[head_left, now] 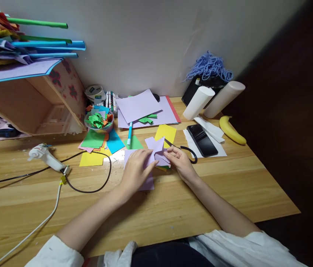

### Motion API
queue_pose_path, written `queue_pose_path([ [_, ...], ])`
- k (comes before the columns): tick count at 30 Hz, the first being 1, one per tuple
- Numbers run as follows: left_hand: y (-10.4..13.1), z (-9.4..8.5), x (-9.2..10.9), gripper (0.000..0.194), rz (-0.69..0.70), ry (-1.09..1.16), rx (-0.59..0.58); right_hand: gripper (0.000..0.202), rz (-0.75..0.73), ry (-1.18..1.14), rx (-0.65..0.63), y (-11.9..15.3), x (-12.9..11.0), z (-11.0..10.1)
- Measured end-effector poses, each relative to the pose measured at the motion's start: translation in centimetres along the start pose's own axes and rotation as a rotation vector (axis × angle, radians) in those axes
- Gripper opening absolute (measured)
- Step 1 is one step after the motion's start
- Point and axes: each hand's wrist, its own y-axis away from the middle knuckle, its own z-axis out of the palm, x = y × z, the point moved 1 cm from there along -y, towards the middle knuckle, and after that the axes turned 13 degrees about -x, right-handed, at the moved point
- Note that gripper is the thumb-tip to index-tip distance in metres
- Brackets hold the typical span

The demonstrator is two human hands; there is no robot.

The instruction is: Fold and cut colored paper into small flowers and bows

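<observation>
Folded lilac paper [159,145], one, between hands over wooden tabletop [178,207]: presumably light, pliant, easily creased, best held by edges; right hand [180,162] pinching its right edge, left hand's [137,167] thumb and forefinger apart, grip indeterminable.

I watch the right hand [177,159] pinch a piece of purple paper [159,146] that the left hand [137,166] touches with thumb and fingers above the wooden table [181,218]. Scissors [194,159] lie just beyond the right hand, near a black phone [202,140]; on my feed's left are a white glue gun [46,155] and a bowl [102,129] of paper scraps [97,119].
</observation>
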Motion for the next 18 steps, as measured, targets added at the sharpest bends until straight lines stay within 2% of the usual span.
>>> queue_pose_path([
  [3, -0.08, 0.02, -0.04, 0.022, -0.006, -0.04, -0.001, 0.027, 0.004, 0.022, -0.002, 0.07, -0.1, 0.34],
  [6, -0.17, -0.07, -0.21, 0.02, -0.036, 0.019, -0.02, 0.027, -0.017, 0.076, 0.006, 0.0, -0.17, 0.39],
  [14, -0.66, 0.0, -0.78, 0.028, -0.206, 0.503, -0.105, 0.023, -0.053, 0.144, -0.052, -0.15, 0.13, 0.52],
  [18, -0.94, 0.06, -0.76, 0.029, -0.234, 0.659, -0.147, 0.023, -0.046, 0.174, -0.077, -0.13, 0.21, 0.49],
])
